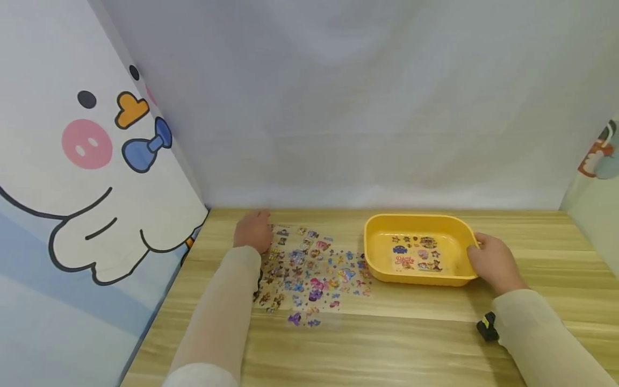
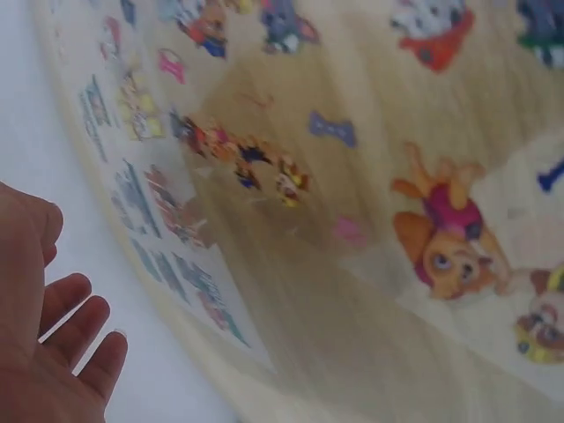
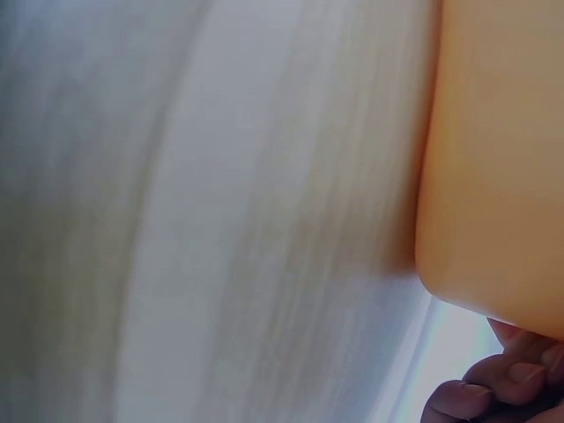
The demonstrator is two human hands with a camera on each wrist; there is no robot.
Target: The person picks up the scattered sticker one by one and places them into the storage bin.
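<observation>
While left hand (image 1: 253, 230) lies flat, fingers straight, on far-left corner of sticker sheet (image 1: 309, 271), right hand (image 1: 493, 262) grips yellow tray (image 1: 382, 269) by right rim, tray just right of sheet on wooden table (image 1: 411, 344)

Head view looking down over the bench (image 1: 387, 344); wrist views right up close on sticker sheet (image 2: 370, 220) and yellow tray (image 3: 493, 159), both mid-frame up top.
</observation>
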